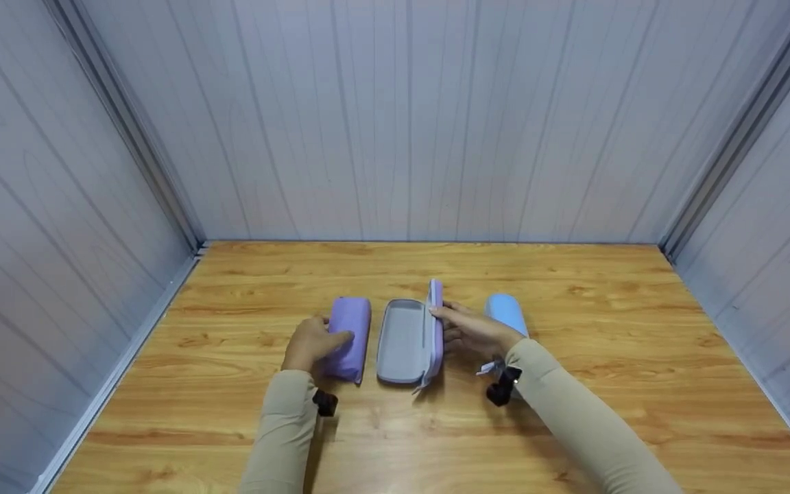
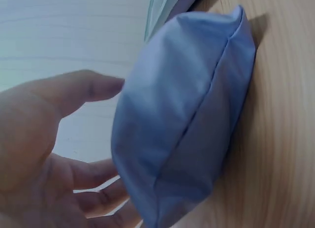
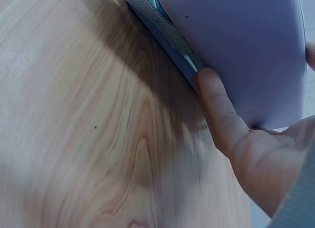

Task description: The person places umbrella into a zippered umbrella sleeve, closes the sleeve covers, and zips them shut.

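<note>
A soft purple pouch (image 1: pixel 350 336) with a stitched seam lies on the left of the wooden table. My left hand (image 1: pixel 312 344) holds it from its left side, thumb across the top and the other fingers partly hidden behind it. Beside it lies an unzipped case (image 1: pixel 403 343), grey inside and purple outside. Its lid (image 1: pixel 436 329) stands upright along the right edge. With my right hand (image 1: pixel 470 329) I grip this lid, thumb at its edge and fingers against the smooth purple outer face (image 3: pixel 236 50).
A rounded blue object (image 1: pixel 506 312) lies right of the case, partly covered by my right hand and wrist. Grey panel walls (image 1: pixel 409 137) enclose the table (image 1: pixel 395 446) at the back and both sides. Each wrist wears a small black camera.
</note>
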Motion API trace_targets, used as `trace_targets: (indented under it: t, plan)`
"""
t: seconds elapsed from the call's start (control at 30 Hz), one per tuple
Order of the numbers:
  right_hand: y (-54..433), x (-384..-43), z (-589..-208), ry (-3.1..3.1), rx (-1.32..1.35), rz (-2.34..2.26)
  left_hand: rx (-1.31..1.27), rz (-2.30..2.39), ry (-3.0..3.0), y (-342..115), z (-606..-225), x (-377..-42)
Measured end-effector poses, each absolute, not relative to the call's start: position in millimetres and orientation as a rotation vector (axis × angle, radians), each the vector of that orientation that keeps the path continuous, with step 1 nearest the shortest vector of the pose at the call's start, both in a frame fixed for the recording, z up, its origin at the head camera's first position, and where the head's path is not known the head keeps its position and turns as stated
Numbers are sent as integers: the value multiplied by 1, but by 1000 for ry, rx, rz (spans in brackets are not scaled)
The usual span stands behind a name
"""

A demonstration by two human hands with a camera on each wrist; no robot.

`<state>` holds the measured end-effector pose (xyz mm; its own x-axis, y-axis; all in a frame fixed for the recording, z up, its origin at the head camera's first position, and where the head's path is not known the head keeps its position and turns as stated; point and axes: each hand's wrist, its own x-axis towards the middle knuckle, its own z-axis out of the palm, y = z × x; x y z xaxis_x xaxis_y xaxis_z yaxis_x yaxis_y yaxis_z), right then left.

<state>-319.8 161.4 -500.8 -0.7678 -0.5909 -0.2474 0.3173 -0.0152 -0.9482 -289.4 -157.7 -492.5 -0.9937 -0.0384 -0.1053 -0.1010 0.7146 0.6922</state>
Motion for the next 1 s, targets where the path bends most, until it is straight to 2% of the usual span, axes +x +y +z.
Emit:
trace_targets:
  t: [0.63, 1.0]
  plan:
    - [161, -320, -500, 1691, -266, -1836, -215, 1268, 2718, -154, -504, -293]
    - [162, -320, -499, 1707, -302, -1808, -225, 1579, 2559, -148, -510, -292]
